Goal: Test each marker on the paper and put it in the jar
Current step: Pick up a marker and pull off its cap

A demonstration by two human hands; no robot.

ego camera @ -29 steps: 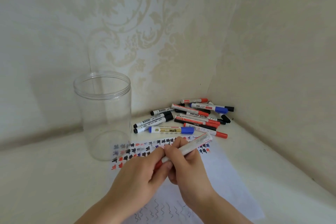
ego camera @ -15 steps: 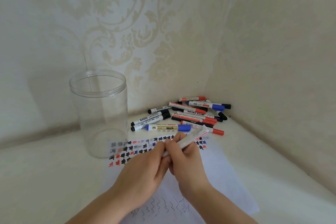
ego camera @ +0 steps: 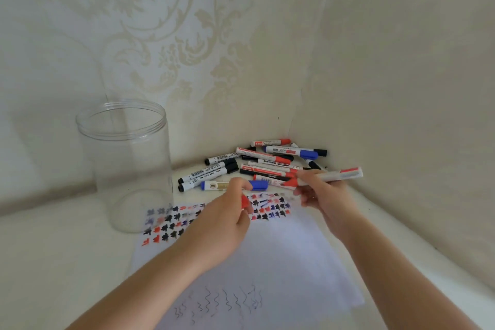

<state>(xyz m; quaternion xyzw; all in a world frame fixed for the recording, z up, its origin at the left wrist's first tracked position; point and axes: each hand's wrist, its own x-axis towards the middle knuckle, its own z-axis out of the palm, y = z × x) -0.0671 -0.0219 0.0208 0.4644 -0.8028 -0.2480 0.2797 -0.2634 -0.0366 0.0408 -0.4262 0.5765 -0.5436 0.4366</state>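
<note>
My right hand (ego camera: 322, 195) holds a white marker (ego camera: 332, 176) with a red tip, lying almost level above the paper and pointing left. My left hand (ego camera: 227, 220) is closed around its red cap (ego camera: 244, 202), a short way left of the bare tip. The white paper (ego camera: 281, 254) lies below both hands, with rows of red, black and blue marks at its far edge and wavy lines near me. A clear empty jar (ego camera: 126, 166) stands upright to the left of the paper. A pile of markers (ego camera: 257, 166) lies in the corner behind the paper.
Patterned walls meet in a corner right behind the marker pile. The pale tabletop (ego camera: 53, 249) stretches to the left and front of the jar. The right wall runs close along the paper's right side.
The hands were together on the capped marker. They have pulled apart: the left hand came away with the red cap, the right hand swung the marker to the right.
</note>
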